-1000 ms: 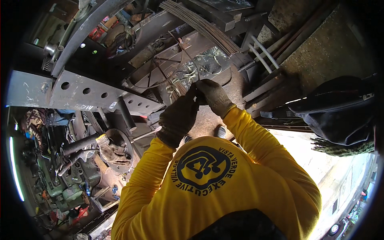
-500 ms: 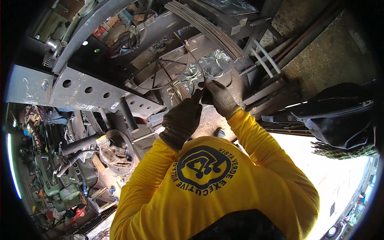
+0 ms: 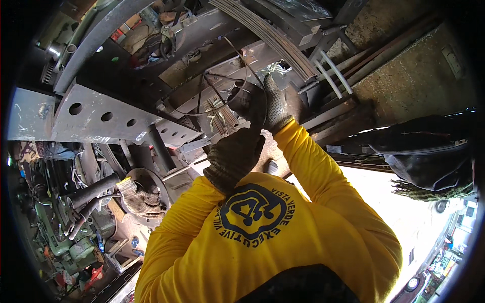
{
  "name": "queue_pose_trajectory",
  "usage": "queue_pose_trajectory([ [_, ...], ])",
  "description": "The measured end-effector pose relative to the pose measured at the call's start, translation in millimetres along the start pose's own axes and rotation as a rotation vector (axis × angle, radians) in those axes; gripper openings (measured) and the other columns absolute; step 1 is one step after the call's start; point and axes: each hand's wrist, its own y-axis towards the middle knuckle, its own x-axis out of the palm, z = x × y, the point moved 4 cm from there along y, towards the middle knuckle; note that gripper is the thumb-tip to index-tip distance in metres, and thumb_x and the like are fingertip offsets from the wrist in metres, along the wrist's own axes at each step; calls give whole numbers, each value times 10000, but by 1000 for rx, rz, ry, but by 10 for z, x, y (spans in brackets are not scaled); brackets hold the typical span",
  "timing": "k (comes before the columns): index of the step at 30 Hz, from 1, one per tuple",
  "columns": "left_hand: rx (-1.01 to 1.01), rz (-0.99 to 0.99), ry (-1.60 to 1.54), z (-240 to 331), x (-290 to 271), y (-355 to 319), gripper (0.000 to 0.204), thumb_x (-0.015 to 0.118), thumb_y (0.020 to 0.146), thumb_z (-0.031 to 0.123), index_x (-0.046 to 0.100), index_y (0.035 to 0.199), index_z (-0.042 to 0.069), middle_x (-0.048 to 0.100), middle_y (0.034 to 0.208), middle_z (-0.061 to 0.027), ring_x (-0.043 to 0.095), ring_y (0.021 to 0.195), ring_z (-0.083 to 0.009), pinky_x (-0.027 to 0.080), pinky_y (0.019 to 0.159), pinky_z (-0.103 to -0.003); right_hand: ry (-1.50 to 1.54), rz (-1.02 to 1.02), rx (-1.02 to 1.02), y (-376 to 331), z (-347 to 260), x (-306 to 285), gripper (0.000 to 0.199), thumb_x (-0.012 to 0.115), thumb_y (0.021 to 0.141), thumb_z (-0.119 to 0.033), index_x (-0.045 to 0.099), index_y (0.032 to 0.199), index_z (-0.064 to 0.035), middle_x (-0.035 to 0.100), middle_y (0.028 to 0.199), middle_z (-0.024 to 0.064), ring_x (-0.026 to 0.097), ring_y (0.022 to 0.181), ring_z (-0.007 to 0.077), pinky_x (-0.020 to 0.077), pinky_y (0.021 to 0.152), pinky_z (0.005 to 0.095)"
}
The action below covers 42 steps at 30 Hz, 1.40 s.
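Both my hands wear knitted work gloves. My left hand (image 3: 235, 156) is closed in front of my chest, around the near end of a thin metal rod (image 3: 234, 46); its grip is partly hidden by the glove. Ahead of it, my right hand (image 3: 275, 103) lies along the same rod, thumb stretched forward and shaded fingers curled to the left. The rod bends in a long curve past the right thumb toward the far left. Below the hands, a bundle of thin rods (image 3: 221, 120) lies with pale strips around it.
A long bundle of thin bars (image 3: 265, 35) rests at the far side. A steel beam with round holes (image 3: 101, 113) stands at left, above a used glove (image 3: 139, 197) and heaped tools. Two light tubes (image 3: 331, 73) and a dark bag (image 3: 424, 151) are at right.
My right hand has moved forward along the rod, away from my left hand, and its thumb now points ahead. The left hand has shifted slightly nearer to me.
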Motion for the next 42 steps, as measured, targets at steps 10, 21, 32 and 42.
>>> queue_pose_trajectory([
  [10,-57,-102,-47,36,-29,54,636,616,984,256,363,1550,116,631,796,-113,651,690,-301,522,579,-453,-22,-19,13,20,-63,-8,660,434,1059,-536,526,1338,54,620,1314,236,610,1199,413,442,1096,562],
  [21,-128,-108,-48,99,-60,79,665,621,976,249,350,1580,185,653,820,-120,669,697,-304,532,588,-462,-601,194,-45,-122,-277,-3,449,433,1100,-392,575,1319,-26,669,944,86,570,624,108,478,520,214],
  [32,-142,-107,-54,119,-58,113,718,601,986,249,261,1615,186,639,811,-131,652,690,-322,524,596,-478,-465,311,28,-53,-295,4,388,479,1079,-429,579,1280,-114,569,716,5,432,443,92,376,425,244],
  [42,-126,-112,-2,81,-83,125,676,594,994,252,300,1596,161,618,774,-111,638,657,-301,512,560,-449,-217,201,54,18,-162,75,581,447,1062,-520,566,1307,-7,648,1030,158,647,875,295,557,802,404],
])
